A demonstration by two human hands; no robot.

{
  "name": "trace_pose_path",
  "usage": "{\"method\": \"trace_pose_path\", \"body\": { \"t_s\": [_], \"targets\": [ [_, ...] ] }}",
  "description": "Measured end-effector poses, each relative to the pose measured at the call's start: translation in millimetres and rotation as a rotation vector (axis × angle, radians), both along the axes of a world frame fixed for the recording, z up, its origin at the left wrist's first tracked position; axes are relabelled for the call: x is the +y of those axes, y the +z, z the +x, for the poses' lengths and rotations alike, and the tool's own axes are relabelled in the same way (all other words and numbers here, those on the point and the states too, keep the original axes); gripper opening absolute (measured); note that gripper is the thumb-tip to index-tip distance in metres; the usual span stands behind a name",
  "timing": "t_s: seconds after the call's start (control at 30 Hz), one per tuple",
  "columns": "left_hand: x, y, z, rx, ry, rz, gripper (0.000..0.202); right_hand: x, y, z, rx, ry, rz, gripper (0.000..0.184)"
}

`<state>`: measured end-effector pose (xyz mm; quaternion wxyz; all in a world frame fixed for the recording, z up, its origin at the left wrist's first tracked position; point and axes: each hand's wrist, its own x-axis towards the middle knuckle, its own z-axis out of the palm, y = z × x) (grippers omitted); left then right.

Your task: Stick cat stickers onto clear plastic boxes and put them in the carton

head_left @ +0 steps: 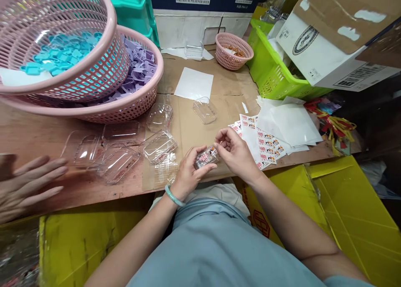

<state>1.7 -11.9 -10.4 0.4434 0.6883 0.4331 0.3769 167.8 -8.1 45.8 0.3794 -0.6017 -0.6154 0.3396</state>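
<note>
My left hand (189, 170) holds a small clear plastic case (202, 161) at the table's front edge, its thumb along the near side. Pink lettering shows on the case, and a small cat sticker (212, 151) sits at its right end. My right hand (233, 153) pinches thumb and forefinger together at that sticker's edge; the fingertips partly hide it. Just right of this hand lie sheets of cat and pink-lettering stickers (266, 147). Clear plastic cases (159, 146) rest on the table to the left, and another clear case (204, 111) lies farther back.
A co-worker's hand (31, 186) is over the table at far left. Pink baskets (138, 103) hold blue and purple pieces. Behind are a white paper square (194, 83), a small pink basket (233, 63), a green crate (272, 76) and a beer carton (188, 26). White backing sheets (291, 120) lie right.
</note>
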Motion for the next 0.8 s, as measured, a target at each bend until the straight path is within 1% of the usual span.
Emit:
{"method": "trace_pose_path", "body": {
  "t_s": [0.07, 0.13, 0.27, 0.33, 0.37, 0.43, 0.5, 0.57, 0.63, 0.7, 0.8],
  "targets": [
    [-0.8, -0.7, -0.2, -0.010, 0.003, 0.001, 0.053, -0.4, 1.7, 0.4, -0.001, 0.009, 0.000, 0.007],
    [-1.7, -0.9, 0.1, -0.005, 0.008, 0.014, 0.054, -5.9, 6.6, -3.0, -0.034, 0.005, 0.032, 0.005],
    [-2.3, -2.1, 0.0, 0.029, 0.019, 0.088, 0.047, -24.0, 17.7, -16.7, -0.167, 0.023, 0.209, 0.009],
    [-2.4, -4.5, -1.3, 0.039, 0.029, 0.116, 0.043, -30.0, 19.4, -21.6, -0.212, 0.064, 0.290, 0.012],
    [-2.6, -6.2, -2.2, 0.042, 0.033, 0.120, 0.042, -31.0, 18.9, -22.3, -0.222, 0.073, 0.304, 0.013],
    [-2.9, -10.0, -4.1, 0.051, 0.036, 0.123, 0.045, -28.8, 15.6, -20.0, -0.203, 0.038, 0.261, 0.010],
    [-3.2, -13.2, -5.4, 0.072, 0.042, 0.135, 0.051, -23.0, 10.3, -13.6, -0.096, -0.031, 0.154, 0.006],
    [-3.7, -14.6, -5.3, 0.091, 0.048, 0.153, 0.058, -17.1, 5.0, -5.7, 0.077, -0.075, 0.034, 0.016],
    [-4.9, -13.7, -3.9, 0.101, 0.038, 0.161, 0.065, -13.9, 1.1, 1.4, 0.221, -0.089, -0.049, 0.025],
    [-7.1, -11.3, -1.7, 0.111, 0.021, 0.161, 0.065, -13.6, -0.9, 7.2, 0.269, -0.098, -0.080, 0.028],
    [-11.5, -8.7, 0.8, 0.126, 0.013, 0.152, 0.055, -14.7, -2.7, 15.7, 0.212, -0.140, -0.049, 0.028]
  ]
}}
